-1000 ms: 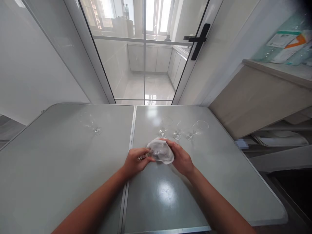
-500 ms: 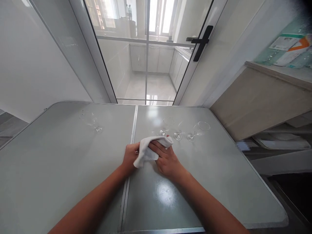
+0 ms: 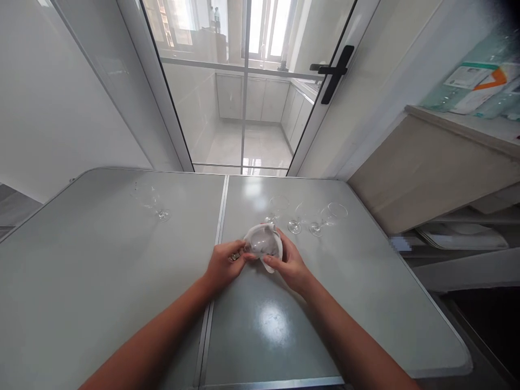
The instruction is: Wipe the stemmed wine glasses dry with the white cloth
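Over the middle of the table, a clear wine glass lies tilted on its side between my hands. My left hand is closed around its stem and foot at the left end. A white cloth wraps behind the bowl, and my right hand presses it to the glass with the thumb on the near side. Just beyond my hands stand three more stemmed glasses: one partly hidden glass, a middle glass and a right-hand glass.
Another wine glass stands on the left half of the grey table. A metal seam divides the tabletop. Behind it is a glass door with a black handle. At right, a shelf holds plastic-wrapped bottles.
The cloth has shifted from draping over the glass to lying behind its bowl, so the bowl now shows. My right hand has turned, bringing its thumb to the near side.
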The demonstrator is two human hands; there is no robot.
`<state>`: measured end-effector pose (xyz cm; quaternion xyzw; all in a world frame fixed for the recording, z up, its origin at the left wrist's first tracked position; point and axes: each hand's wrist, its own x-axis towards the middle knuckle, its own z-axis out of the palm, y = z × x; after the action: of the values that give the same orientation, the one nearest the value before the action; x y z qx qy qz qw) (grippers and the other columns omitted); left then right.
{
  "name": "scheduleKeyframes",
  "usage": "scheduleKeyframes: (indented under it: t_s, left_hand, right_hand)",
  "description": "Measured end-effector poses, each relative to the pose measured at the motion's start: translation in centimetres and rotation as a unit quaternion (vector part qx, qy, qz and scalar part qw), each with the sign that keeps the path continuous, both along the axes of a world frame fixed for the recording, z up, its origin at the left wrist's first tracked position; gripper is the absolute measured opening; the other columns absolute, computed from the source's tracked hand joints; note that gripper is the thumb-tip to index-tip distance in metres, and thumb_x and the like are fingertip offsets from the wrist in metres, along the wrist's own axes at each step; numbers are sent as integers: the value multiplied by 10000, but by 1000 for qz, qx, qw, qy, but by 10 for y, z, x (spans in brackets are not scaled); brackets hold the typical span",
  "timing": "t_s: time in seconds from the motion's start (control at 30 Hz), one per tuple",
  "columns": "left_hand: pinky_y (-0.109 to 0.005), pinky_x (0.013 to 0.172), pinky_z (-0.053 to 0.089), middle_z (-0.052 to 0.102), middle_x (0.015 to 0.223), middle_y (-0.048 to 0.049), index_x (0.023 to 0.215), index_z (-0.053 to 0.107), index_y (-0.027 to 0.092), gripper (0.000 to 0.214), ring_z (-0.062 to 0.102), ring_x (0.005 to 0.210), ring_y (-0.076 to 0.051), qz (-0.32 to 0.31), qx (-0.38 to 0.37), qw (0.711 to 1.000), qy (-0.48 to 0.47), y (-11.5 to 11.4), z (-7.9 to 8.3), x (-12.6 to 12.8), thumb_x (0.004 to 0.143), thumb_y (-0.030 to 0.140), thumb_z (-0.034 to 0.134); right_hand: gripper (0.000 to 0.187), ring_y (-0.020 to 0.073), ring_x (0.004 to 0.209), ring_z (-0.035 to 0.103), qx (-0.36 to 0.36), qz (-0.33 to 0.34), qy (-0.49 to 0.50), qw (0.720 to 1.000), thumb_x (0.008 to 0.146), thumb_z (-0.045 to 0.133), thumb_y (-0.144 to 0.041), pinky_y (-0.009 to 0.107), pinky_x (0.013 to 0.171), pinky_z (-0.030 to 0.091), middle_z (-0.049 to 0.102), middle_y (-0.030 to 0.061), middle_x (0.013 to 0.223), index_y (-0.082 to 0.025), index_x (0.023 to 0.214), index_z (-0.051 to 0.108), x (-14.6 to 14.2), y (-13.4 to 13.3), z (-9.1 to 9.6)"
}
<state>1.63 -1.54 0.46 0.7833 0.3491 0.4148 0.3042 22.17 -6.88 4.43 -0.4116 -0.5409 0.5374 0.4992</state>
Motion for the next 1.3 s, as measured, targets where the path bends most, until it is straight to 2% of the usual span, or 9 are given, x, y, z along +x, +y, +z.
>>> scheduleKeyframes:
  t_s: [0.1,0.2,0.33,0.47,0.6,0.73,0.87,1.03,1.3]
  left_hand:
    - [-234,557,402,554,576,32,748,631,167,346,510,518,-105,3,-140,987,-84,2,4,2,958,442,621]
    - [-245,609,457,634,643,1,822,667,155,355,606,596,-138,-26,-204,970,-133,4,5,4,969,471,601]
    - [-312,800,520,743,922,-71,975,738,171,279,686,900,-220,-79,-160,980,-84,5,2,9,977,410,594]
    - [-324,825,514,714,860,-64,879,741,193,227,658,910,-211,-119,-63,991,-22,3,0,11,972,260,546]
    - [-255,597,399,590,624,6,733,698,178,283,511,595,-129,-45,-70,996,-12,1,1,7,964,272,563]
    - [-246,541,297,458,555,51,644,617,173,336,379,541,-96,47,-105,993,-26,1,2,3,847,400,759]
    - [-226,598,371,469,703,65,899,598,202,400,433,620,-99,75,-146,983,-79,4,1,5,698,385,891]
    - [-360,962,485,606,1288,-116,1427,484,246,728,599,1149,-249,-56,-183,968,-161,7,4,5,795,366,826]
    - [-412,1032,490,605,1393,-179,1499,442,226,757,592,1239,-293,-163,-274,913,-256,7,13,2,859,470,764]
  right_hand:
    - [590,293,1070,623,-20,86,87,992,891,562,-479,421,918,509,664,118,1197,-204,1412,540,-6,1,0]
    - [383,252,1025,601,14,29,19,999,941,536,-387,391,950,470,670,82,1109,-207,1260,644,-8,4,-5]
    - [325,222,938,587,45,-52,-84,994,902,709,-403,319,850,467,663,50,1012,-197,1149,665,-10,5,-16]
    - [344,204,807,572,60,-68,-142,986,927,677,-476,304,748,467,662,43,914,-199,1130,659,-15,3,-23]
    - [446,238,943,609,52,-21,-98,994,929,661,-501,339,867,483,684,70,1033,-194,1250,615,-19,1,-19]
    - [459,247,971,619,-46,2,48,998,991,464,-534,355,864,501,695,85,1031,-167,1157,685,-17,1,-16]
    - [340,224,845,626,-110,6,110,988,935,578,-447,335,781,504,714,64,951,-180,1081,731,-12,4,-19]
    - [382,186,816,624,-123,51,135,982,890,734,-423,290,754,493,720,45,1000,-225,1216,703,-15,3,-18]
    - [495,189,901,641,-151,93,99,979,885,733,-545,276,778,500,711,60,1077,-218,1251,671,-17,-1,-22]
